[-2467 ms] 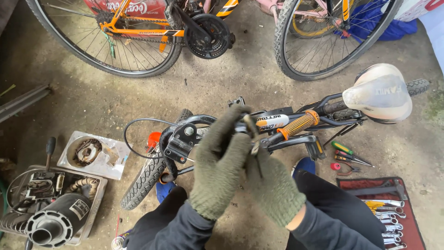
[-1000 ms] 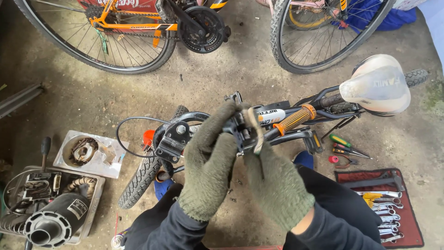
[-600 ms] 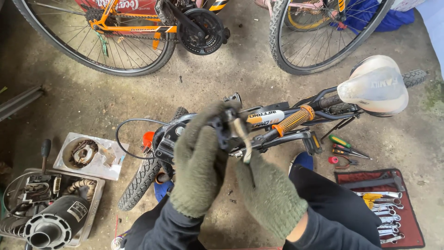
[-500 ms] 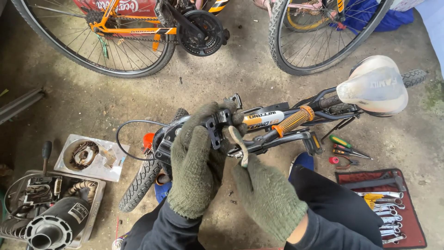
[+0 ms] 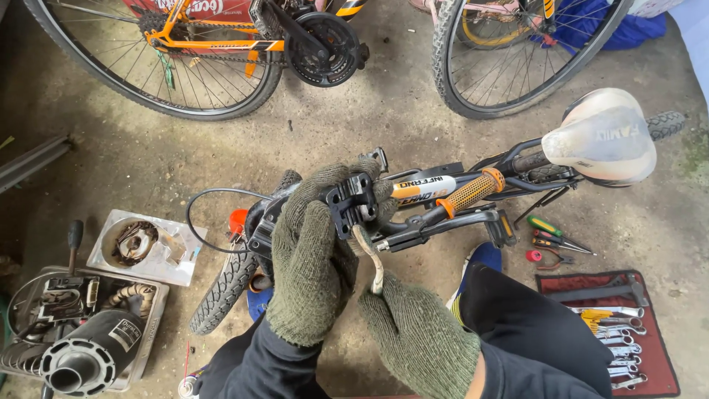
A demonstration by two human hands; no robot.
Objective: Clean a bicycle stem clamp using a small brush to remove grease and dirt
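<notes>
Left hand [image 5: 314, 270] has shifted lower on black brake part [image 5: 353, 205], grip closed around it. Right hand [image 5: 417, 332] now pinches cable end [image 5: 373, 262] lower down; cable drawn downward.

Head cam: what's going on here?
A person in green knit gloves is working on a small bike lying on its side on a concrete floor. The left hand grips a black part at the handlebar end. The right hand pinches a pale cable hanging from that part. A red tool roll with spanners lies to the right, a tray of parts to the left, and two more bike wheels stand behind.
</notes>
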